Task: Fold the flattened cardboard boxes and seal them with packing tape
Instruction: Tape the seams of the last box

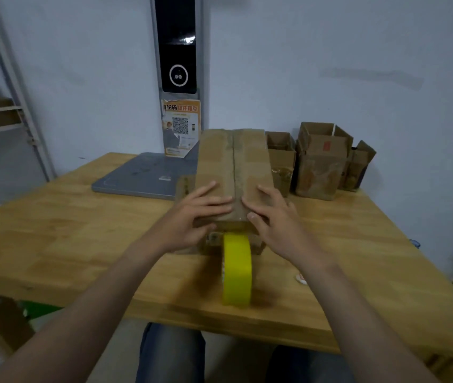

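Tape roll [236, 269]: yellow, upright against box [233, 161] near end. Left hand [200, 214], right hand [272, 217]: fingers flat, ungripping, pressing box top seam. Risk: uncut roll's drag may lift tape

cardboard boxes [233, 161] [280, 161] [320, 167] [359, 167]: 4 | tape roll [236, 269]: 1 | hands [200, 214] [275, 219]: 2 | grey pad [142, 175]: 1 | table [81, 230]: 1

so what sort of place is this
Probably a parcel packing room: folded cardboard boxes stand by the wall, a yellow tape roll stands on the table, and a QR-code notice hangs under a black panel.
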`<state>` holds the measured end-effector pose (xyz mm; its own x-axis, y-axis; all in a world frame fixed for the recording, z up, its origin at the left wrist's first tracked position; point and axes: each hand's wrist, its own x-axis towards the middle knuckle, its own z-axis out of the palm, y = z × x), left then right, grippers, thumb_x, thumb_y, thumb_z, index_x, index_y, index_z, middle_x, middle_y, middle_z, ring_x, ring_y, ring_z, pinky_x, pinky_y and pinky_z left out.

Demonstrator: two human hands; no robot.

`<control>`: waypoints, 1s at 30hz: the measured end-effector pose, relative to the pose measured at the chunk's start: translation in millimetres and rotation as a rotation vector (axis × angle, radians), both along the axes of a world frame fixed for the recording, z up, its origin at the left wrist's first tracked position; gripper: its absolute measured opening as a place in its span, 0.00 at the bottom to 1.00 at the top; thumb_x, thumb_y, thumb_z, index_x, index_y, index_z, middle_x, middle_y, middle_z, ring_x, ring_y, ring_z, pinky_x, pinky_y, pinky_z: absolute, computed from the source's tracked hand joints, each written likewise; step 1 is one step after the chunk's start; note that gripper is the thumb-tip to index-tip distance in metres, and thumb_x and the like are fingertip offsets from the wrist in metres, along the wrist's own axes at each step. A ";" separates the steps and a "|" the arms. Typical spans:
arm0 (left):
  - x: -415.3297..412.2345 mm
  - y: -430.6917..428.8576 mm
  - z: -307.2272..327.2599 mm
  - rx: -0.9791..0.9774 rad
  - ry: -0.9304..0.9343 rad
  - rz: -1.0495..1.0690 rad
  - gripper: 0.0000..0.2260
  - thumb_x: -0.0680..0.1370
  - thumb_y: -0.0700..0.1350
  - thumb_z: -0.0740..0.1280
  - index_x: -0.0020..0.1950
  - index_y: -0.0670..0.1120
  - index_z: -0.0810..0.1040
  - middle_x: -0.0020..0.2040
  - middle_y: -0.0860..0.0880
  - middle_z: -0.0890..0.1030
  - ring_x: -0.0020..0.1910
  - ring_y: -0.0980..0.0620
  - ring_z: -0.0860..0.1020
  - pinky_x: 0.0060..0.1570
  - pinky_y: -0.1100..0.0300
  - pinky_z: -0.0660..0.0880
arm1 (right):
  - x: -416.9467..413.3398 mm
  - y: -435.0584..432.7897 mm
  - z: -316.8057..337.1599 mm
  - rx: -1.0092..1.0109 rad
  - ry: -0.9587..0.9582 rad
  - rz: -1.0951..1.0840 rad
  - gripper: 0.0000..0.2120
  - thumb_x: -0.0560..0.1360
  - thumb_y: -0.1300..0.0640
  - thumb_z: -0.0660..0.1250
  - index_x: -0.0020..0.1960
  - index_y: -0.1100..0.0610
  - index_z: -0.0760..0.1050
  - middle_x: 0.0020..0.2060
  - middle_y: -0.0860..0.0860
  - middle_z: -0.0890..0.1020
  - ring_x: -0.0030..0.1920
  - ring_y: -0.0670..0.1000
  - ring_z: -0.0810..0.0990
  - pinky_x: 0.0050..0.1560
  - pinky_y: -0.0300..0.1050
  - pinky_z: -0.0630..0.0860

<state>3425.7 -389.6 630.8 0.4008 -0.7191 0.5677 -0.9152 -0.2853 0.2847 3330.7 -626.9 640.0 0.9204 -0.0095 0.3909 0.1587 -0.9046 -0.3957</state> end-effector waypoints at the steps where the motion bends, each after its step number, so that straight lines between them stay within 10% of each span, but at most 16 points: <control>1: 7.4 -0.3 -1.0 -0.032 0.055 -0.015 0.25 0.76 0.33 0.73 0.71 0.50 0.78 0.74 0.58 0.73 0.81 0.53 0.57 0.77 0.48 0.62 | -0.1 2.3 -3.6 -0.034 -0.012 -0.026 0.18 0.85 0.46 0.59 0.74 0.40 0.72 0.78 0.46 0.58 0.74 0.58 0.63 0.73 0.55 0.60; 14: 94.9 -46.4 17.4 -0.122 0.362 0.053 0.22 0.76 0.32 0.72 0.66 0.53 0.81 0.67 0.59 0.79 0.76 0.59 0.66 0.75 0.54 0.66 | 74.1 -27.1 19.9 -0.045 0.009 -0.177 0.18 0.85 0.43 0.56 0.68 0.42 0.79 0.70 0.50 0.74 0.70 0.59 0.66 0.69 0.56 0.64; 19: 104.3 -62.3 26.6 -0.093 0.442 0.090 0.21 0.77 0.32 0.71 0.66 0.50 0.82 0.65 0.59 0.80 0.73 0.61 0.70 0.73 0.55 0.69 | 100.3 -26.2 39.6 -0.043 0.043 -0.125 0.22 0.78 0.31 0.59 0.44 0.48 0.76 0.43 0.46 0.79 0.51 0.51 0.77 0.44 0.49 0.72; 24: 78.6 -55.3 31.0 -0.181 0.383 0.432 0.11 0.79 0.46 0.70 0.58 0.60 0.82 0.51 0.59 0.80 0.55 0.57 0.78 0.55 0.55 0.76 | 111.6 -15.8 26.0 -0.259 -0.012 -0.195 0.31 0.72 0.23 0.59 0.54 0.51 0.70 0.52 0.48 0.78 0.54 0.55 0.74 0.41 0.49 0.68; 30: 17.5 -53.8 12.2 -0.328 1.279 0.128 0.17 0.82 0.56 0.65 0.69 0.52 0.72 0.50 0.48 0.86 0.45 0.47 0.85 0.42 0.53 0.81 | 113.8 -21.4 20.5 -0.223 -0.070 -0.175 0.29 0.73 0.25 0.59 0.53 0.50 0.71 0.51 0.47 0.79 0.54 0.54 0.74 0.37 0.47 0.62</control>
